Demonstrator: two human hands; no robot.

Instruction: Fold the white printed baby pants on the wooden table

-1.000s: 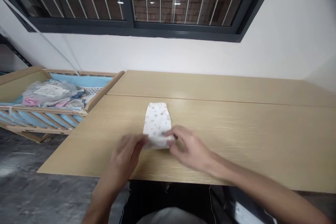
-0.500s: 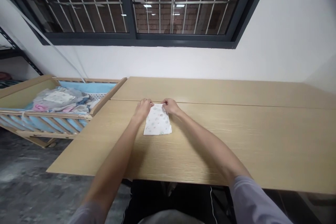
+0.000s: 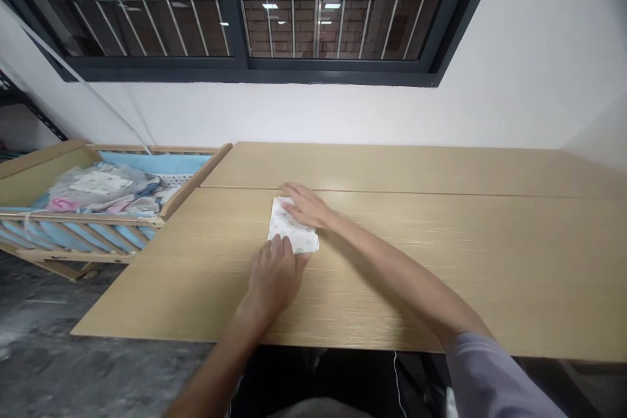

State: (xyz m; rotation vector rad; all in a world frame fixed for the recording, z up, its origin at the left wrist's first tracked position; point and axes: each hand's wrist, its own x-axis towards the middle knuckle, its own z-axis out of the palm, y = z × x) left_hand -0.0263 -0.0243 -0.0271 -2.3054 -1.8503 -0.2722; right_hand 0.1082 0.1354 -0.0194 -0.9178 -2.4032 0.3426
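Note:
A small folded white cloth (image 3: 306,241) with a faint scattered print lies on the wooden table in front of me. My right hand (image 3: 307,206) rests flat across its far part, fingers stretched to the left and covering the upper right of it. At the near edge, my left hand (image 3: 275,274) has its fingertips over the cloth and its thumb out to the right along that edge. It appears to grip the edge there, though the palm side is hidden.
To the left stands a wooden crib (image 3: 193,186) with blue lining, holding a clear plastic bag (image 3: 105,183) and a pile of fabric items. A seam runs along the table (image 3: 441,261). Behind it are a white wall (image 3: 318,114) and a barred window (image 3: 245,64).
My left hand has moved from the cloth's far left corner to its near edge. My right hand has gone from pinching the far right corner to lying flat over the cloth.

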